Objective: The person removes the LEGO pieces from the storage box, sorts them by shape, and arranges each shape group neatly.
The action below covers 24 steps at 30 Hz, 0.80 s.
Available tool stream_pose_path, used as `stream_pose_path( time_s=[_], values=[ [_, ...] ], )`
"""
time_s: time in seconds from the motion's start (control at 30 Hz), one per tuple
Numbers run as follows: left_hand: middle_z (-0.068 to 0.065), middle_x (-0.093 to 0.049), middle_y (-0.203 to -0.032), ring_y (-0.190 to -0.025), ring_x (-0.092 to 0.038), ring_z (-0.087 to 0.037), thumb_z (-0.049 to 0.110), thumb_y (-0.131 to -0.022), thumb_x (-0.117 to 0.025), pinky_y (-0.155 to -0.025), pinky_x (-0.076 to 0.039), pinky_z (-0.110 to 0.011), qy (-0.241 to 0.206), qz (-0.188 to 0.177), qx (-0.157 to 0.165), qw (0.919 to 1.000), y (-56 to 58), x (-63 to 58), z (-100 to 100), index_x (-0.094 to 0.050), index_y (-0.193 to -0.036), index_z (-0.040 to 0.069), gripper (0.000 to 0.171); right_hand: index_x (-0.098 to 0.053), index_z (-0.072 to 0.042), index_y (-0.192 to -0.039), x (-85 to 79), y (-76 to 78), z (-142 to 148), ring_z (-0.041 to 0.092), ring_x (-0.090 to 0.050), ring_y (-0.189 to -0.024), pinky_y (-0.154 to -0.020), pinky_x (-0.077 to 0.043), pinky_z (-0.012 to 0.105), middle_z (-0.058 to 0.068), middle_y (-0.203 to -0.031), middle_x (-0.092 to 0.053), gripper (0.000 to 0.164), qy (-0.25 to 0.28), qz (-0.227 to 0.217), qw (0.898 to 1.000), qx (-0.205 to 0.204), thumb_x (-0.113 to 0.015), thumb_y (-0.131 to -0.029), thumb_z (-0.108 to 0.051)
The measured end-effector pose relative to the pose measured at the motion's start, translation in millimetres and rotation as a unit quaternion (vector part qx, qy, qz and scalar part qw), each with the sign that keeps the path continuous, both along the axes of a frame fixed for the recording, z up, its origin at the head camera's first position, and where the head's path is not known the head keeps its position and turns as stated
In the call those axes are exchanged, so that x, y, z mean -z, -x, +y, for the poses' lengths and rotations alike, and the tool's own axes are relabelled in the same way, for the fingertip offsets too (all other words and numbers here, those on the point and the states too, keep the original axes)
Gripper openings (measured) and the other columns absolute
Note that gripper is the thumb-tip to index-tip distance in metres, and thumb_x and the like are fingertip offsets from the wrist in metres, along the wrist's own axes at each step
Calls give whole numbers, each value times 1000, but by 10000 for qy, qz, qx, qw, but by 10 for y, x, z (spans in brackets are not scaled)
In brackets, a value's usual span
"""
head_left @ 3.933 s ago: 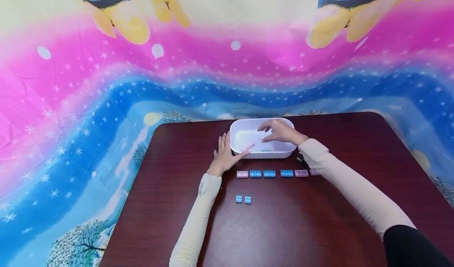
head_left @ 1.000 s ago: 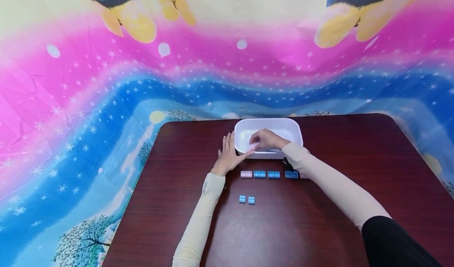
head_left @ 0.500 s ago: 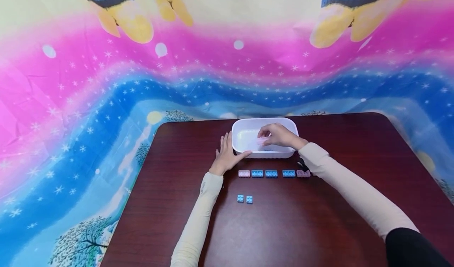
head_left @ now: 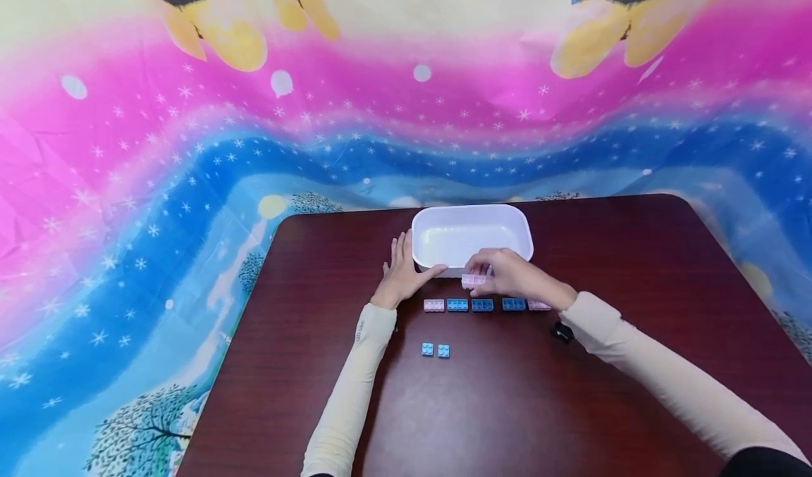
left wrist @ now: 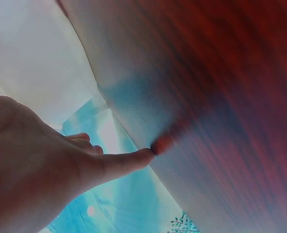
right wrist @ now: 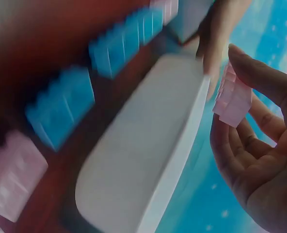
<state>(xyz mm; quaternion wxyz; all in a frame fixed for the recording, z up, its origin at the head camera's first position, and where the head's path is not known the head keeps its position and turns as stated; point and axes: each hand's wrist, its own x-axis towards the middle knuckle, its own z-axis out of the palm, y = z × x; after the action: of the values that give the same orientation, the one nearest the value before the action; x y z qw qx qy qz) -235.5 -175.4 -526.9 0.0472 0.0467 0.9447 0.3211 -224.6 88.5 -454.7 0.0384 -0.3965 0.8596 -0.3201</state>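
My right hand (head_left: 510,274) pinches a pink toy building brick (right wrist: 233,99) between thumb and fingers. It hovers with the brick just over the front side of the white plastic tub (head_left: 472,239), above the row on the table. The brick's studs show in the right wrist view. My left hand (head_left: 401,276) lies against the tub's left end, its fingers straight along the side and the thumb at the front rim. Below the tub stand a pink brick (head_left: 434,306), a blue brick (head_left: 457,305), two more blue ones and another pink brick (head_left: 538,306), partly behind my right hand.
Two small light-blue bricks (head_left: 435,350) sit side by side nearer to me. The dark wooden table (head_left: 482,413) has rounded far corners, and a printed cloth (head_left: 355,125) hangs behind it. A small black object (head_left: 562,331) is under my right wrist.
My right hand first had spread fingers over the tub, then grasped the pink brick inside it. Since then it has come over the front rim with the brick. The left hand stays put.
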Motion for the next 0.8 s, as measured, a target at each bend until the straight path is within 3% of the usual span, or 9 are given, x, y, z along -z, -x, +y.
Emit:
stream_pose_path(
  time_s=[0.23,0.43,0.8],
  values=[
    [-14,0,-178,-163,5,-34,75,-92,-63,-120,-16,-74,-63,-3,7,10000,-19,-22,2,6,-171,18,120,-76,-9,-101,137,-480,-93,10,-63,-80,-73,-56,30,-4,-90,-68,31,65,268,9991,-335,-96,-77,-10],
    [-14,2,-178,-163,5,-34,74,-93,-62,-121,-15,-73,-56,-35,19,10000,-43,-41,9,11,-171,21,119,-75,-10,-101,249,-839,-212,7,-58,-79,-70,-53,26,-3,-94,-66,31,114,216,9989,-388,-96,-78,-12],
    [-14,0,-178,-163,4,-34,74,-92,-64,-120,-16,-74,-62,23,20,10000,-41,-34,5,7,-171,18,120,-73,-11,-101,502,-1301,-503,2,-57,-76,-68,-52,20,-4,-91,-63,37,305,792,9945,-617,-98,-74,-16]
  ],
)
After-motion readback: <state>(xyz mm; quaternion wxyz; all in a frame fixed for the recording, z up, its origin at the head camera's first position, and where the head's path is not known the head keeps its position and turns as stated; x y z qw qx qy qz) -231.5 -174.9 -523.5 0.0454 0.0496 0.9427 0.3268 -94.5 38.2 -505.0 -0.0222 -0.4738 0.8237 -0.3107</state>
